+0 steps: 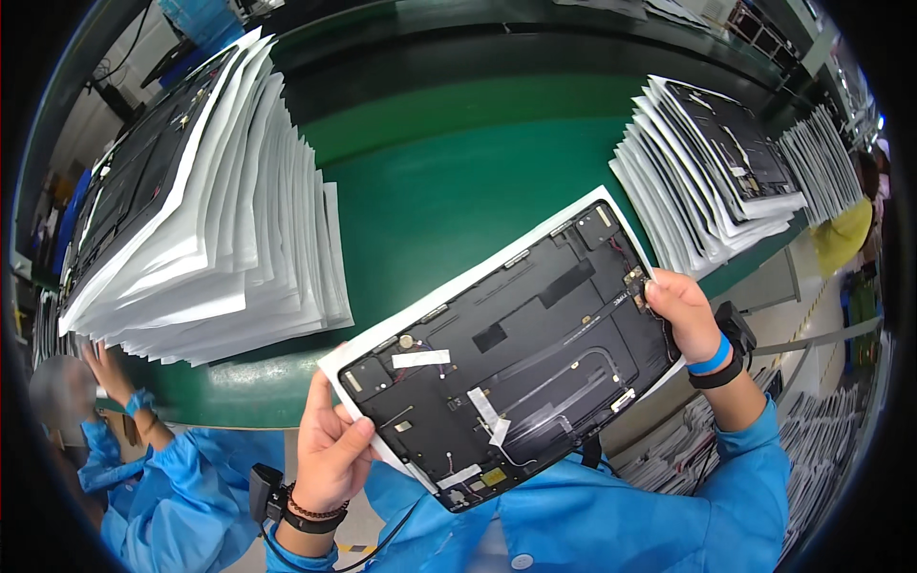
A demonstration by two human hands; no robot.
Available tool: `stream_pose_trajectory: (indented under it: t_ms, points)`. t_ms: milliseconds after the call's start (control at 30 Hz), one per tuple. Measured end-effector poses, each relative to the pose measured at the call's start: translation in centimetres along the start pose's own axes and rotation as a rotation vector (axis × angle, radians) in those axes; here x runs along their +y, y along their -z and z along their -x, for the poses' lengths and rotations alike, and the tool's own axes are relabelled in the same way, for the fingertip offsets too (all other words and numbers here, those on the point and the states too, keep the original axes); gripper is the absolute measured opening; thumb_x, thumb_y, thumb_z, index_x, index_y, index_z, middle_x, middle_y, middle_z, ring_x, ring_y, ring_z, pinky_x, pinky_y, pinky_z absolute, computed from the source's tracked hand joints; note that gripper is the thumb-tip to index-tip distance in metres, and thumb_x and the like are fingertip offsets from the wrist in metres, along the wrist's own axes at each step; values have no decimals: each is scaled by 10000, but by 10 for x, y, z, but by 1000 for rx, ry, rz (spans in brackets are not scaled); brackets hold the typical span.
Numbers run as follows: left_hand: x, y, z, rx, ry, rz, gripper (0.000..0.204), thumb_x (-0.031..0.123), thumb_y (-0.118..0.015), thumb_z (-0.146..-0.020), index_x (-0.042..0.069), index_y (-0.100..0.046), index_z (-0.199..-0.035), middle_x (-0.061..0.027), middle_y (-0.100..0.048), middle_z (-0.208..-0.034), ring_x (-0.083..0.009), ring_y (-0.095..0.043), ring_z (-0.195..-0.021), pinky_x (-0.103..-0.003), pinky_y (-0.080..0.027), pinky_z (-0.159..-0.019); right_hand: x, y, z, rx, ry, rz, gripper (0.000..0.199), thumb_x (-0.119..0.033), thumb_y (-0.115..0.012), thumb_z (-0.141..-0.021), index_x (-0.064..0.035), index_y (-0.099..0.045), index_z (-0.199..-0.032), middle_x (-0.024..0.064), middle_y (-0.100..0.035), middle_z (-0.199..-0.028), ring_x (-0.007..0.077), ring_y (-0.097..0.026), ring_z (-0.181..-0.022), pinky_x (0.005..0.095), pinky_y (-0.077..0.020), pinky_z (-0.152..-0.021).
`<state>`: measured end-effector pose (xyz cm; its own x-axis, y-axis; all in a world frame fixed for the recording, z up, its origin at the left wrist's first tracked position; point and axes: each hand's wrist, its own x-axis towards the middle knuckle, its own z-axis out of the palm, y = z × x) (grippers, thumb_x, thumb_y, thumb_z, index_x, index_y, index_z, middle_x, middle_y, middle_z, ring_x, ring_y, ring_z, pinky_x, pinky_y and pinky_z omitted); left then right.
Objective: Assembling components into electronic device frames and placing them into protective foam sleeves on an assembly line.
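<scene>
A black panel [535, 334], fitted with small parts and wiring, is held tilted over the near edge of the green table [420, 220], with a white sheet [468, 279] backing it. Its lower left corner is grasped by the left hand [330, 449], thumb on top, and its right edge is gripped by the right hand [688, 320].

On the left of the table, a tall stack of black panels and white sheets [229, 229] is piled, by which much of that end is hidden. A smaller stack [669, 191] is placed at the table's right end, with upright sheets [823, 167] seen beyond it. Past the table's near left corner, a co-worker's hand [115, 377] is raised beside the tall stack.

White strips [420, 359] and a yellow label [493, 477] are stuck on the held panel; tiny white print [621, 298] is borne near its right edge, too small to be made out.
</scene>
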<state>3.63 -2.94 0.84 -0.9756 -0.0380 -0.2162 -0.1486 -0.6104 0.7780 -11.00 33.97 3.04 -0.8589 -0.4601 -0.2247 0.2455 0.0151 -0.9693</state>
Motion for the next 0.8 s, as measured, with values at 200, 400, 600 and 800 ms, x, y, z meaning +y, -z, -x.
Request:
stream_pose_trajectory:
  t_ms: [200,400,600,800]
  points:
    - [3,12,18,-93,42,36,600,55,-624,-969,16,-346,-1500,-168,-587,-1360,-259,-634,-1188,-404,-568,-948,-3,-6,14,18,84,58,317,-212,-484,-1060,42,-636,-1171,26,-683,-1025,67,-596,-919,236,-477,-842]
    - [-12,1,20,-164,40,-17,879,-35,-588,-945,126,-38,-1612,-140,-366,-1543,-251,-463,-1372,-382,-544,-968,1,-4,10,35,131,83,319,-236,-495,-1060,30,-647,-1148,24,-688,-1026,70,-599,-920,243,-475,-845]
    - [6,-9,44,-206,79,-28,831,-27,-556,-967,140,-62,-1615,-125,-356,-1555,-256,-435,-1403,-431,-487,-1063,-11,3,24,-136,155,46,376,-270,-528,-1054,47,-600,-1244,55,-676,-1099,108,-613,-982,278,-488,-905]
    - [16,-25,64,-223,15,-36,776,0,-542,-994,141,-98,-1615,-116,-347,-1563,-217,-434,-1401,-421,-465,-1091,-30,17,48,-351,117,-100,392,-170,-527,-1040,130,-550,-1292,141,-663,-1187,176,-637,-1058,312,-502,-926]
